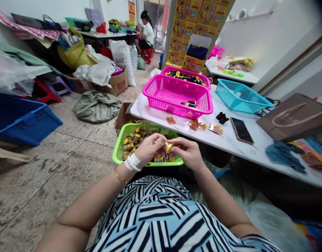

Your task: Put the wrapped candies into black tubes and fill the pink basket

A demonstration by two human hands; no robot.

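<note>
Between my two hands is a small yellow-ended cylinder (168, 147), its exact kind too small to make out. My left hand (151, 148) grips it from the left, wearing a beaded bracelet and a gold bangle. With fingers pinched, my right hand (186, 151) holds the same piece from the right. Right below is a green basket (116, 154) with many similar labelled yellow-and-black cylinders (134, 140). On the table edge ahead lie orange printed stickers (195, 124), another sticker (216, 128) and two black cylinders (222, 118).
A pink basket (174, 109) with a few black cylinders stands on the white table (155, 118), a fuller pink basket (207, 83) behind it. To the right are a blue basket (242, 101), a phone (242, 130) and a brown paper bag (292, 119). A person (147, 33) sits far back.
</note>
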